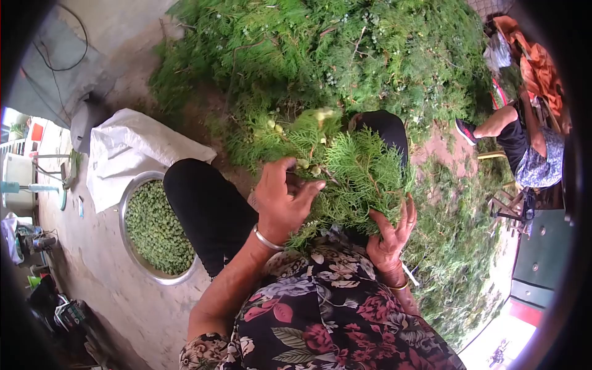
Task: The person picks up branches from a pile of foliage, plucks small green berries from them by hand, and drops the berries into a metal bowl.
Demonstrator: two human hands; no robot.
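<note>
A leafy green branch (pixel 364 176) with small pale green cones lies across my lap, between my two hands. My left hand (pixel 282 200) is on the left side of the branch, its thumb and fingers closed near a cluster of cones; what is between the fingertips is too small to make out. My right hand (pixel 393 234) holds the branch from the lower right, thumb and fingers around its foliage. To the left of my knee stands a round metal basin (pixel 125 231) filled with small green cones (pixel 157 228).
A large heap of green branches (pixel 345 55) spreads ahead, with more foliage (pixel 459 246) on the right. A white sack (pixel 135 148) lies beside the basin. Another person (pixel 524 139) sits at the far right.
</note>
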